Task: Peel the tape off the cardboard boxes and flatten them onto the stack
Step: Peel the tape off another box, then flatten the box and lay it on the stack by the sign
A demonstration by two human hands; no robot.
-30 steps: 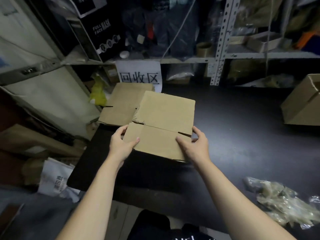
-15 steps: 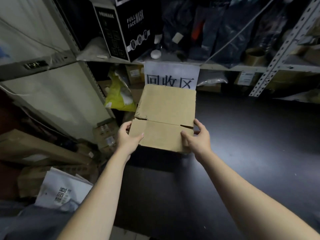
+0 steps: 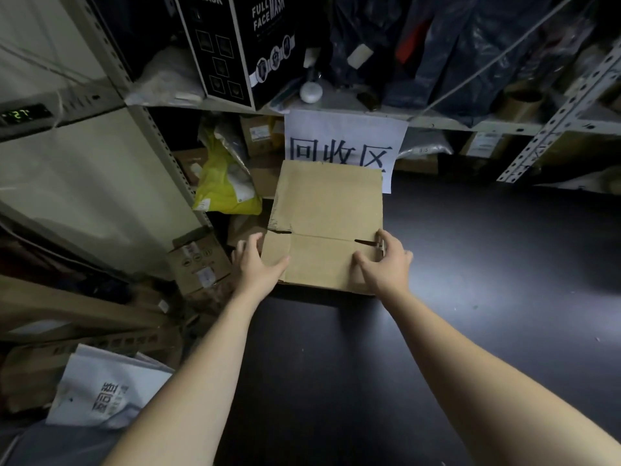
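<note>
A flattened brown cardboard box point(image 3: 329, 213) lies low over the far left corner of the dark table point(image 3: 470, 297), just under a white sign. My left hand point(image 3: 258, 264) holds its near left corner, thumb on top and fingers spread along the left edge. At the near right corner my right hand point(image 3: 386, 264) grips the box, thumb on the top face and fingers curled over the right edge. A sliver of brown cardboard point(image 3: 242, 230) shows beneath the box on the left; I cannot tell whether the box rests on it.
A white sign with black characters point(image 3: 342, 142) hangs from the metal shelf point(image 3: 504, 124) behind. A yellow bag point(image 3: 225, 186) and small cartons point(image 3: 198, 260) crowd the gap left of the table. A black mask box point(image 3: 235, 45) stands on the shelf.
Both hands carried the flattened box forward and left toward the sign, and it now sits lower at the table's corner. The stack seen earlier is now covered by it.
</note>
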